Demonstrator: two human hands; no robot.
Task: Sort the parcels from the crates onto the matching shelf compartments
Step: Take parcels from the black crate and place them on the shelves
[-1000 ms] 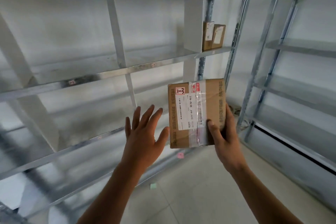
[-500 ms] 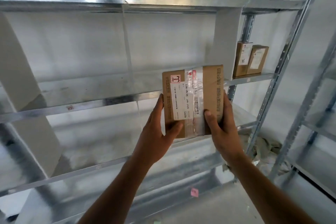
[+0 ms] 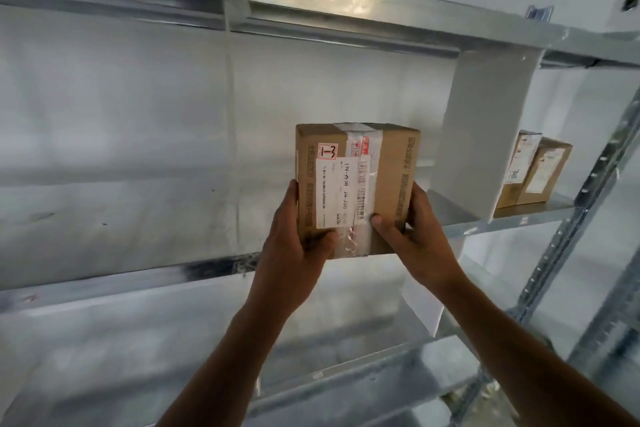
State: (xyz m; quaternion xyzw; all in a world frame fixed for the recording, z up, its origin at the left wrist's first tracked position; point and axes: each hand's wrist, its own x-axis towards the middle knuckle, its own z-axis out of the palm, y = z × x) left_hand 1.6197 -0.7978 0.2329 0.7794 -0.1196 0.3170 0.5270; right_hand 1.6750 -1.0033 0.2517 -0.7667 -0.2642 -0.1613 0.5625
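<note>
Now clasps the parcel (image 3: 391, 163) with left grip (image 3: 294, 250) added beside right grip (image 3: 415, 243), lifts it to the shelf (image 3: 121, 282) edge at 12 o'clock, likely ready for sliding in.

The parcel (image 3: 391, 166) hides most fingers of the left hand (image 3: 294, 246) and right hand (image 3: 415, 239); print on its label (image 3: 337, 194) is unreadable.

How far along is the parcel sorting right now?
Done: two small parcels stand in the compartment right of the white divider. In hand: the left hand and right hand grip a cardboard parcel marked 1-3 at the shelf edge, left of that divider; whether it rests there is unclear. Left: setting it down; the crates are out of view, so the remaining count is unknown.
</note>
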